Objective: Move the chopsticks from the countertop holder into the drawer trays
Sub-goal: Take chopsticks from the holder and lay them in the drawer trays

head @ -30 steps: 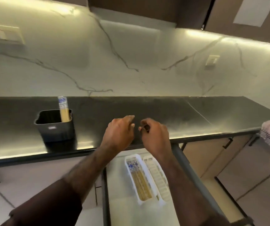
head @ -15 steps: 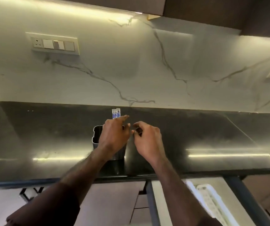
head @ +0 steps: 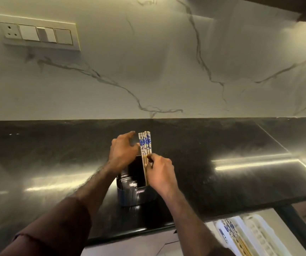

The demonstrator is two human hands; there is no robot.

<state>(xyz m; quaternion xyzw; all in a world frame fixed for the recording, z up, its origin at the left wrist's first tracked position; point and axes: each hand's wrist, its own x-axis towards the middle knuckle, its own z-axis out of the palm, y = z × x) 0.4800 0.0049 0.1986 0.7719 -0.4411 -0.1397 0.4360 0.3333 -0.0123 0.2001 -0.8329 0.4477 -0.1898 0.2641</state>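
right hand (head: 160, 172) pinches chopsticks (head: 145, 146); left hand (head: 123, 153) beside.

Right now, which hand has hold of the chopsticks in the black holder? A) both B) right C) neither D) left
B: the right hand pinches the chopsticks standing in the holder, while the left hand hovers open beside their patterned tops, not gripping them.

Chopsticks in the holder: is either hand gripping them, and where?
The right hand pinches the chopsticks mid-shaft, just above the holder rim. The left hand holds nothing.
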